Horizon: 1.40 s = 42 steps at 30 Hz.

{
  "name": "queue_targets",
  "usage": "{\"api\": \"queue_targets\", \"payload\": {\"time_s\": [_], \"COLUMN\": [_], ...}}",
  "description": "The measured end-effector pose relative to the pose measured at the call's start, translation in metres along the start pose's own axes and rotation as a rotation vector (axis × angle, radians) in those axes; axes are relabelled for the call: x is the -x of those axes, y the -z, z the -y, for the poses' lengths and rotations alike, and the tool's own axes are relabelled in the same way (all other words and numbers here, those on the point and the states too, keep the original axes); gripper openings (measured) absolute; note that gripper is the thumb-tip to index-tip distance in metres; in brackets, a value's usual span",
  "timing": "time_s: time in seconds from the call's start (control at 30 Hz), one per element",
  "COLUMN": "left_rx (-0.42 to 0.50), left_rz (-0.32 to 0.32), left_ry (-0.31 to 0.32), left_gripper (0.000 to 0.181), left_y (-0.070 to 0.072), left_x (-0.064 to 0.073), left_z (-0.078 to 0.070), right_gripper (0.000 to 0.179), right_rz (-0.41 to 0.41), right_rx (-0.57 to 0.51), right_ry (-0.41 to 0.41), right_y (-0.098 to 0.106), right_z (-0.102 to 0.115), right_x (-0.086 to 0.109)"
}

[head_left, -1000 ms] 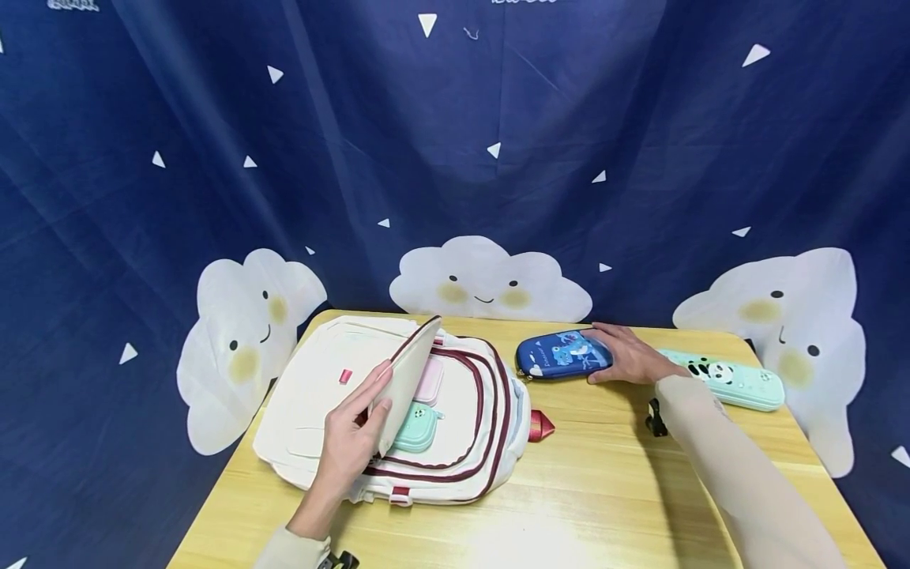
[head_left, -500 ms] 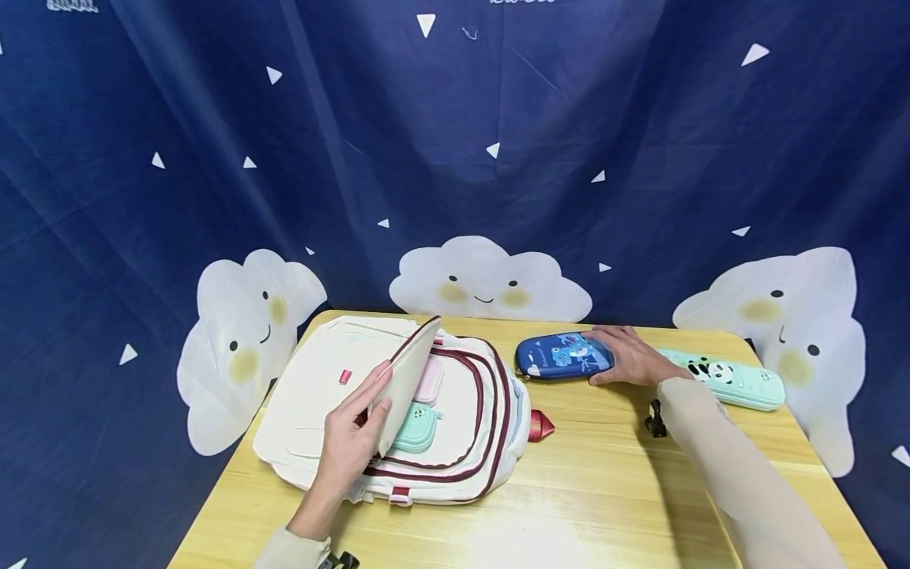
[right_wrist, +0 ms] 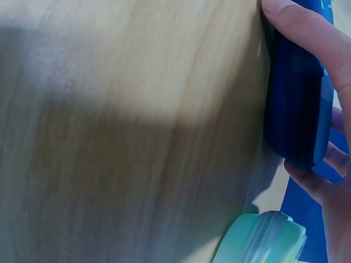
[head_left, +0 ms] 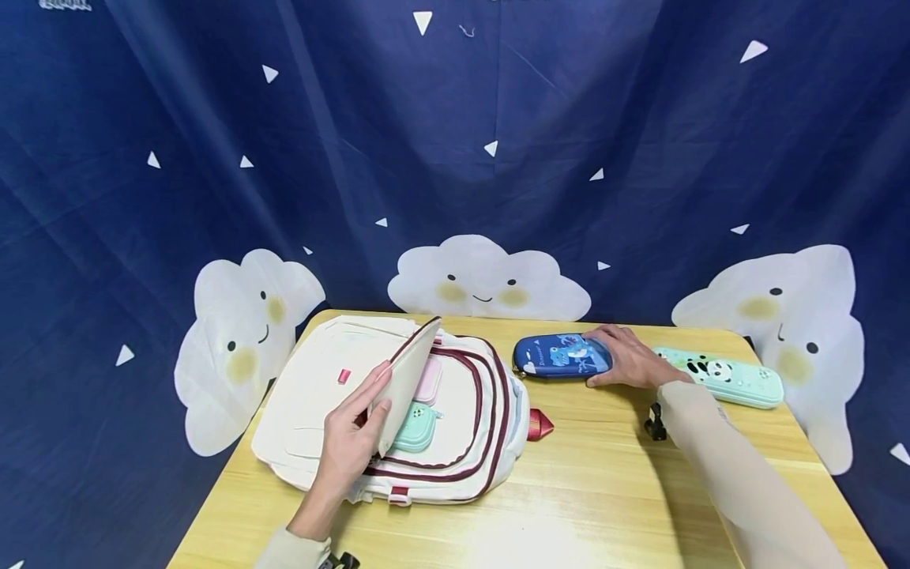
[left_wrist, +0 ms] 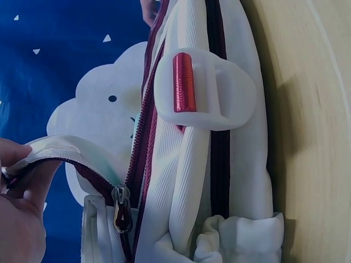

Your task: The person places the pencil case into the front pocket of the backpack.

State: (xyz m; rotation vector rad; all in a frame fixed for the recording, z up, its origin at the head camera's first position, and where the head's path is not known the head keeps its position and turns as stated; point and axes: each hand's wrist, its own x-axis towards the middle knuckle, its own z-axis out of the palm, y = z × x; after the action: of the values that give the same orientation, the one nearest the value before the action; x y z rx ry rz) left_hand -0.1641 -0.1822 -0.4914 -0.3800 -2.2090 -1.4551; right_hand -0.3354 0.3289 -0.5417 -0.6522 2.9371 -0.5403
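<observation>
On the left of the table lies a white backpack (head_left: 313,387) with dark red zips. My left hand (head_left: 347,431) pinches the edge of its front pocket flap (head_left: 408,379) between thumb and fingers and holds it raised. Inside the opened pocket are a mint green zip case (head_left: 417,428) and a pink item (head_left: 428,382), partly hidden by the flap. The left wrist view shows the flap's zip pull (left_wrist: 122,211). My right hand (head_left: 627,359) grips the right end of a blue dinosaur pencil case (head_left: 558,356), thumb on its near side, fingers on the far side.
A mint green panda pencil case (head_left: 739,382) lies right of my right hand, partly behind the forearm. A red strap end (head_left: 539,424) sticks out from the backpack's right side. The wooden table (head_left: 569,474) backs onto a dark blue cloud-patterned curtain (head_left: 455,158).
</observation>
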Motion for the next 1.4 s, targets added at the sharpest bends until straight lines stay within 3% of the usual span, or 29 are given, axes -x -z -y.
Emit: {"api": "queue_targets", "payload": {"time_s": [0.23,0.63,1.4], "left_rx": [0.008,-0.008,0.014], "left_rz": [0.004,0.004,0.006], "left_ry": [0.002,0.014,0.009], "left_gripper": [0.046,0.048,0.045], "left_y": [0.000,-0.001,0.000], "left_x": [-0.001,-0.002,0.000], "left_z": [0.000,0.001,0.001], "right_gripper": [0.099,0.103,0.096], "right_rz": [-0.026,-0.003,-0.294], "right_rx": [0.008,0.006,0.029], "right_ry": [0.004,-0.031,0.064], "right_y": [-0.001,-0.003,-0.008], "right_z": [0.002,-0.002,-0.001], "right_x": [0.003,0.008,0.035]}}
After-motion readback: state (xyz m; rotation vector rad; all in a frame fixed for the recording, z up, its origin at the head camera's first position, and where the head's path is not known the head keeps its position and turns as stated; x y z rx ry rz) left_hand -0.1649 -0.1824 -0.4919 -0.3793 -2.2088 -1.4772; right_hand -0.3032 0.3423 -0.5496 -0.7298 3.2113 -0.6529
